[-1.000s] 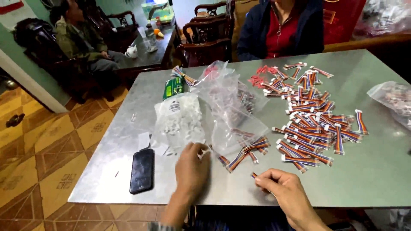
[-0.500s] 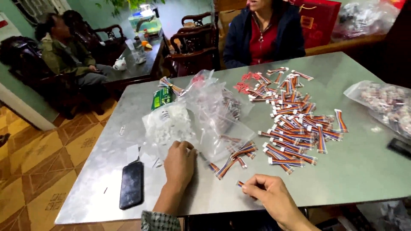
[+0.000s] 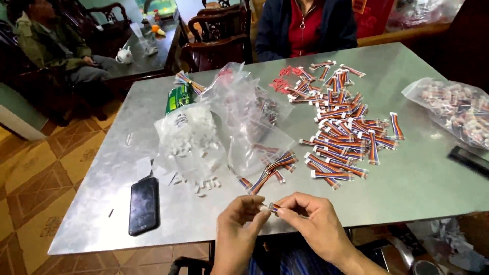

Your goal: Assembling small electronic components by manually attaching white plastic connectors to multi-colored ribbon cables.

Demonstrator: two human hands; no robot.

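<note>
Near table edge, both hands (image 3: 275, 216) pinching small ribbon cable (image 3: 273, 208), phone (image 3: 143, 204) left, cable pile (image 3: 346, 132) beyond

A: What's diff vs a sec ago?
B: Left hand (image 3: 239, 231) came off the table by the white connectors bag (image 3: 189, 135); right hand (image 3: 313, 224) moved in. Both now pinch one small ribbon cable (image 3: 273, 208) together.

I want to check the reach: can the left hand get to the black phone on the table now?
Probably yes. The left hand is pinching a small cable piece with the right hand, but the black phone lies close on its left, with bare table between.
</note>
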